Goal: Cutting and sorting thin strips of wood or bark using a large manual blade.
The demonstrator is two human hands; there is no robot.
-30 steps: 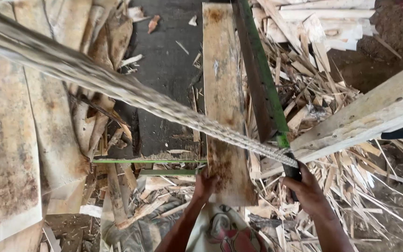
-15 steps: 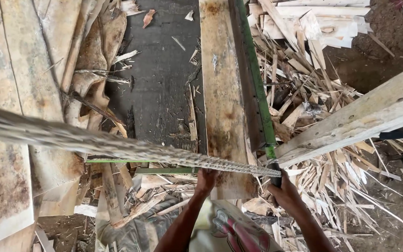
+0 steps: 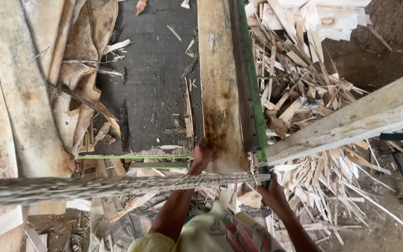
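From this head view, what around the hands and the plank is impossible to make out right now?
- Left hand: on the plank; grip unclear, fingers blurred.
- Right hand: fingertips hidden behind the rough strip.
- Rough strip: its left end runs off the frame edge.
- Plank: far end cut off by the top edge.

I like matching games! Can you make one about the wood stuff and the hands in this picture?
Things:
1. left hand
2. right hand
3. green metal rail
4. pile of wood scraps

Descriptions:
A. heaped on the ground, right of the rail
B. long, thin and painted green
C. resting on the near end of the long plank
D. under the near end of the rail, by the rough strip

Pairs: 1-C, 2-D, 3-B, 4-A
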